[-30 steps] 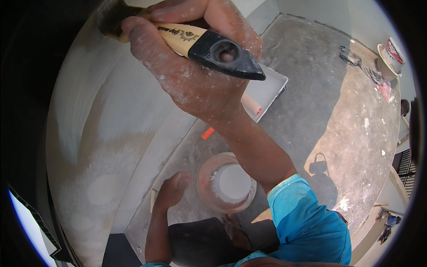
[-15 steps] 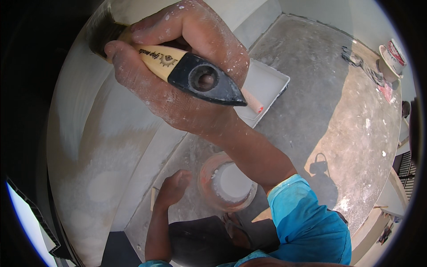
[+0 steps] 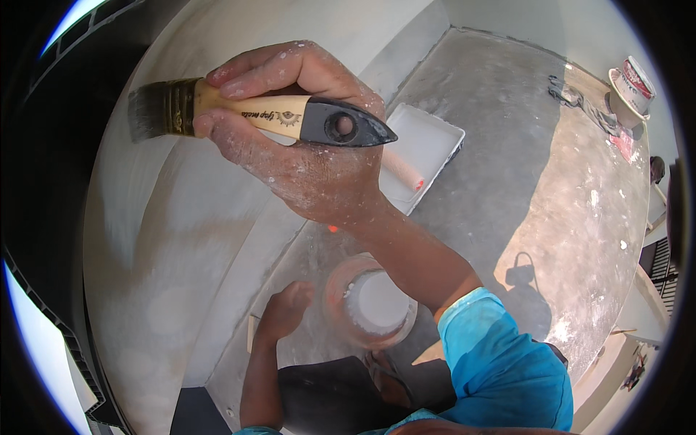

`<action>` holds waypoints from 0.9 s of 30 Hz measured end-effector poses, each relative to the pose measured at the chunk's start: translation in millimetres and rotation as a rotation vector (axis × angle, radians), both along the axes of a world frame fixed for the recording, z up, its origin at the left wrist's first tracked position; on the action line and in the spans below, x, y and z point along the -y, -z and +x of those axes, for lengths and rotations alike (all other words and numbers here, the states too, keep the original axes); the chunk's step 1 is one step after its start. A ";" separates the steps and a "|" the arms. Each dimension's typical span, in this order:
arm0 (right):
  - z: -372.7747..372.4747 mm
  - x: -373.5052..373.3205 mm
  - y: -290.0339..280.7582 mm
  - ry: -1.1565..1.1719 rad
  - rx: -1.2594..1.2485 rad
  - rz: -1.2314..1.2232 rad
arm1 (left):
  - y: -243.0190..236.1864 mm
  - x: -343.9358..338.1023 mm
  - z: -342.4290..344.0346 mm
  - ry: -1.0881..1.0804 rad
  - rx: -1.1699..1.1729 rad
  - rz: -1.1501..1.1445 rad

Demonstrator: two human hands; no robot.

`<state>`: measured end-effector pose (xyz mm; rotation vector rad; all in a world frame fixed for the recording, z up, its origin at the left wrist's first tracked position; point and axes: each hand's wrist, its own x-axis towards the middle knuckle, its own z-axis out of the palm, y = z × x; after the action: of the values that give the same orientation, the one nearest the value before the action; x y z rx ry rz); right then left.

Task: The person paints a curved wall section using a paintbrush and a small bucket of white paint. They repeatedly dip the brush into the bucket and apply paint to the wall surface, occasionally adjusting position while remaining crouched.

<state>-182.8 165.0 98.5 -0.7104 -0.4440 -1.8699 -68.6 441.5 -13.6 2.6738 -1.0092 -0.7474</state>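
Note:
My right hand (image 3: 304, 138) is closed round a paintbrush (image 3: 279, 114), fingers and thumb pinching its pale wooden handle near the metal band. The handle's black end, with a hole in it, points right. Its dark bristles (image 3: 148, 110) lie against the pale wall (image 3: 167, 239) at the left, which shows streaky, uneven coating. White spatters mark the hand. Lower down, my left hand (image 3: 288, 308) hangs beside the wall's foot, fingers loosely curled together, with nothing seen in them. Just right of it stands a round bucket (image 3: 341, 279) holding white paint (image 3: 378, 301).
Behind my right wrist a white paint tray (image 3: 442, 145) lies on the grey floor (image 3: 500, 152), with a paint roller (image 3: 402, 172) in it. At the far right are stacked tubs (image 3: 632, 94) and a crumpled grey cloth (image 3: 587, 109). My foot (image 3: 388, 377) is near the bucket.
The paintbrush has swung from a slant to nearly level, its bristles lower on the wall. My right hand has shifted slightly down. My left hand stays about where it was.

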 end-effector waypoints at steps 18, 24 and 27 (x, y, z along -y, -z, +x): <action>-31.7 138.9 2.7 1.314 -0.087 -0.103 | -1.1 9.0 -5.2 0.011 -0.018 -0.015; -33.1 98.4 7.8 0.887 -0.016 0.063 | -0.5 4.6 -4.1 0.001 0.015 -0.011; -36.3 134.8 -4.8 1.005 0.029 0.036 | -0.7 5.2 -3.4 0.024 0.007 -0.036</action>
<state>-219.1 30.2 103.3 -0.9820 -0.0394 -2.8103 -72.0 436.4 -12.9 2.6407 -1.0480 -0.7175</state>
